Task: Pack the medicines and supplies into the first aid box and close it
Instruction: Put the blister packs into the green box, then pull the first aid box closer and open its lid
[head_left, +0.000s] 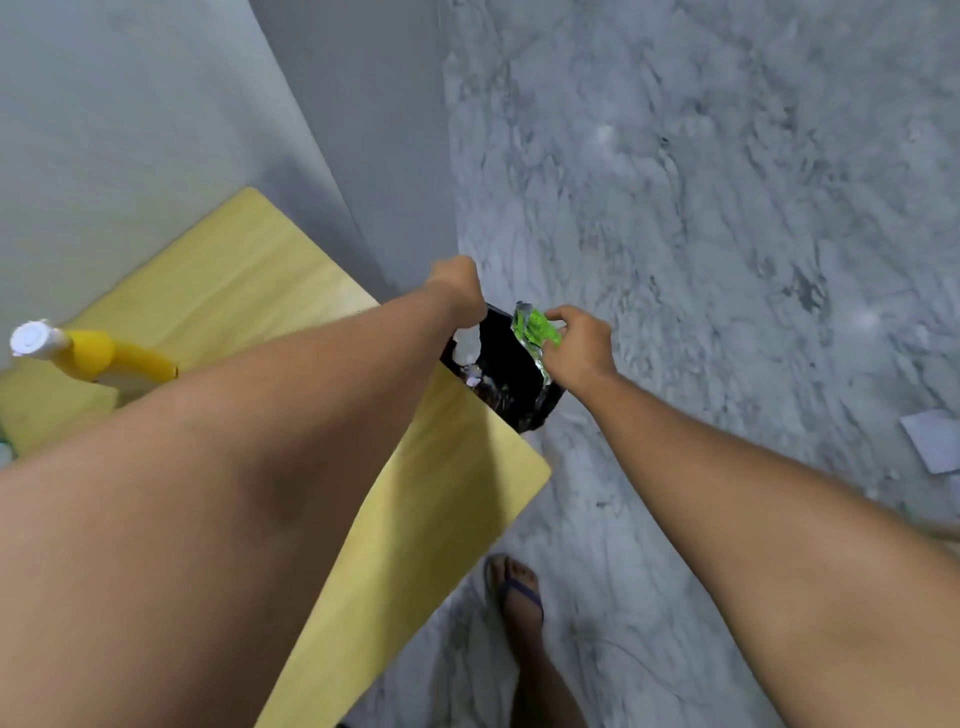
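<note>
Green foil strip (535, 331) at a black bag (511, 387)'s mouth
The right hand (577, 349) pinches the strip over the bag; the left hand (457, 290) grips its rim; pale scraps (474, 372) lie inside.

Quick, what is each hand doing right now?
Left hand: curled, seemingly gripping the edge of the black bag.
Right hand: pinches a green foil strip over the bag.

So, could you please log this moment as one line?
left hand: grips black plastic bag | right hand: pinches green foil strip over bag mouth
</note>
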